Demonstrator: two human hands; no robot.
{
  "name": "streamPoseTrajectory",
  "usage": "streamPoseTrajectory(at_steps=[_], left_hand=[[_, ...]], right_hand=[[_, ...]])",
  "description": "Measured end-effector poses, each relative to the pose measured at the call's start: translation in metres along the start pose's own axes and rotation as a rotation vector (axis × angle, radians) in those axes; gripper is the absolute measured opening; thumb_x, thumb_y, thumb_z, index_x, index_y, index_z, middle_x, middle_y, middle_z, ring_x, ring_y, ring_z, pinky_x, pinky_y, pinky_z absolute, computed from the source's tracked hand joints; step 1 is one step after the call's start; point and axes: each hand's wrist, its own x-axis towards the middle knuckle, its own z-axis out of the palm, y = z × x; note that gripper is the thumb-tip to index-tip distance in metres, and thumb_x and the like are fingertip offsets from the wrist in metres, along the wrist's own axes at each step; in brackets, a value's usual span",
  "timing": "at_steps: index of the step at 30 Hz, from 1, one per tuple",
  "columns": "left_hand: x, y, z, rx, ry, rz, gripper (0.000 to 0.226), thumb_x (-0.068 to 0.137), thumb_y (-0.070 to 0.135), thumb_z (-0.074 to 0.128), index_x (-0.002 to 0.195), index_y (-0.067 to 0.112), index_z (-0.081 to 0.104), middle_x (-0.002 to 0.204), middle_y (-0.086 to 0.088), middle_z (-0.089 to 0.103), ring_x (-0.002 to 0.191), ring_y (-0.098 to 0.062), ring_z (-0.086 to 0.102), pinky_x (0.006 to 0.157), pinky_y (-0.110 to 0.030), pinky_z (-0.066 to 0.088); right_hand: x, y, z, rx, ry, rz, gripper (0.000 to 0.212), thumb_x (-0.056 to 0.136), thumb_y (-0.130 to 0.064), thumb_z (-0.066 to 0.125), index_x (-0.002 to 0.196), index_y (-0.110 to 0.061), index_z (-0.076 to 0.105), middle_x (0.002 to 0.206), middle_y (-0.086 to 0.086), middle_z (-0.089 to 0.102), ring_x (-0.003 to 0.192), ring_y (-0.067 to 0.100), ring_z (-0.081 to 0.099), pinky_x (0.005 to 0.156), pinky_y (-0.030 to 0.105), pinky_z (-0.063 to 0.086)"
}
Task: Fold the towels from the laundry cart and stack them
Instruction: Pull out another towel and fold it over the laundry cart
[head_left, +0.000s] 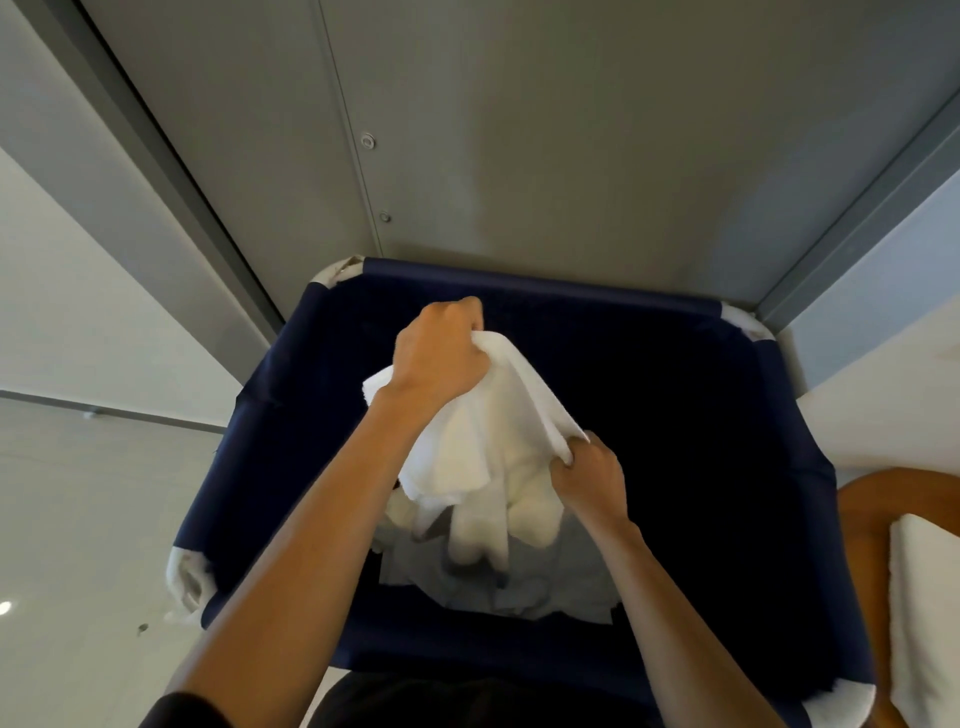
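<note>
A white towel (483, 441) over the navy laundry cart (779, 467) — both hands on it.
The towel hangs bunched above the cart's middle; the left hand (436, 358) grips its upper edge toward the far rim, and the right hand (592, 478) pinches a corner lower down.

Likely a hotel housekeeping or laundry service area, going by the navy-blue fabric laundry cart (545, 283) holding white terry towels (483, 457), parked against grey metal wall panels (519, 130) on pale glossy floor tiles (78, 519), beside a curved orange-brown wooden surface (872, 519).
</note>
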Motion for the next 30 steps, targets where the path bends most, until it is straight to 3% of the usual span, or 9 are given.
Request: streamPoseTrajectory(at_steps=[4, 7, 10, 12, 15, 20, 22, 25, 30], left_hand=[[0.002, -0.023, 0.013, 0.298, -0.072, -0.089, 0.025, 0.084, 0.004, 0.055, 0.107, 0.011, 0.050, 0.091, -0.002, 0.051, 0.094, -0.023, 0.049, 0.080, -0.034, 0.040], [-0.006, -0.020, 0.033, 0.003, -0.347, 0.053, 0.052, 0.076, 0.007, 0.061, 0.124, 0.020, 0.046, 0.121, 0.000, 0.050, 0.115, -0.021, 0.046, 0.096, -0.037, 0.042], [-0.020, -0.006, 0.057, -0.149, -0.677, 0.189, 0.053, 0.071, 0.013, 0.068, 0.115, 0.035, 0.045, 0.114, 0.009, 0.050, 0.104, -0.015, 0.051, 0.081, -0.031, 0.049], [-0.023, -0.005, 0.070, -0.071, -0.653, 0.207, 0.038, 0.076, 0.010, 0.064, 0.095, 0.033, 0.040, 0.096, 0.007, 0.053, 0.088, -0.018, 0.057, 0.069, -0.033, 0.051], [-0.022, -0.006, 0.071, -0.063, -0.539, 0.145, 0.023, 0.081, 0.003, 0.056, 0.082, 0.022, 0.042, 0.083, 0.002, 0.055, 0.077, -0.020, 0.057, 0.065, -0.035, 0.049], [-0.017, 0.006, 0.068, -0.041, -0.430, 0.146, 0.023, 0.079, -0.001, 0.052, 0.073, 0.018, 0.041, 0.074, -0.001, 0.052, 0.062, -0.020, 0.049, 0.050, -0.028, 0.036], [-0.015, 0.008, 0.065, -0.037, -0.412, 0.140, 0.019, 0.079, 0.001, 0.052, 0.076, 0.017, 0.042, 0.074, -0.002, 0.051, 0.061, -0.020, 0.047, 0.048, -0.026, 0.032], [-0.016, 0.011, 0.062, -0.044, -0.400, 0.135, 0.014, 0.083, 0.007, 0.056, 0.083, 0.016, 0.046, 0.079, -0.001, 0.053, 0.064, -0.019, 0.049, 0.048, -0.026, 0.032], [-0.016, 0.013, 0.058, -0.066, -0.363, 0.114, 0.010, 0.083, 0.009, 0.057, 0.085, 0.014, 0.048, 0.081, -0.003, 0.057, 0.066, -0.020, 0.051, 0.053, -0.027, 0.037]], right_hand=[[0.001, -0.001, -0.016, 0.115, -0.022, -0.152, 0.011, 0.083, -0.007, 0.058, 0.082, -0.005, 0.069, 0.086, -0.003, 0.056, 0.070, 0.012, 0.052, 0.055, 0.007, 0.036], [0.000, -0.017, -0.023, 0.127, -0.055, -0.231, 0.009, 0.079, -0.009, 0.063, 0.076, -0.002, 0.066, 0.075, -0.003, 0.055, 0.064, 0.015, 0.051, 0.053, 0.013, 0.033], [-0.002, -0.037, -0.032, 0.188, -0.094, -0.287, 0.013, 0.081, -0.006, 0.065, 0.070, -0.006, 0.058, 0.067, -0.010, 0.047, 0.059, 0.004, 0.049, 0.055, 0.010, 0.036], [-0.004, -0.043, -0.037, 0.245, -0.081, -0.329, 0.007, 0.082, -0.004, 0.067, 0.077, -0.010, 0.066, 0.070, -0.014, 0.049, 0.060, -0.003, 0.052, 0.057, 0.006, 0.039], [-0.003, -0.038, -0.042, 0.300, -0.056, -0.345, 0.009, 0.083, -0.003, 0.067, 0.074, -0.001, 0.067, 0.066, -0.015, 0.051, 0.060, -0.002, 0.054, 0.056, 0.011, 0.041], [-0.003, -0.027, -0.058, 0.591, -0.132, -0.165, 0.018, 0.095, -0.026, 0.056, 0.088, -0.013, 0.065, 0.084, -0.002, 0.065, 0.079, 0.009, 0.062, 0.068, 0.022, 0.048], [0.002, -0.016, -0.061, 0.426, -0.101, -0.148, 0.010, 0.094, -0.021, 0.058, 0.085, -0.021, 0.053, 0.084, -0.006, 0.056, 0.076, 0.008, 0.056, 0.062, 0.018, 0.042], [0.005, 0.000, -0.062, 0.121, -0.053, -0.263, 0.030, 0.085, 0.003, 0.052, 0.094, -0.025, 0.046, 0.096, -0.007, 0.044, 0.085, 0.012, 0.051, 0.060, 0.010, 0.036], [0.003, 0.015, -0.049, -0.017, 0.002, -0.323, 0.035, 0.078, 0.013, 0.048, 0.105, -0.009, 0.052, 0.104, 0.000, 0.042, 0.093, 0.016, 0.042, 0.070, 0.018, 0.035]])
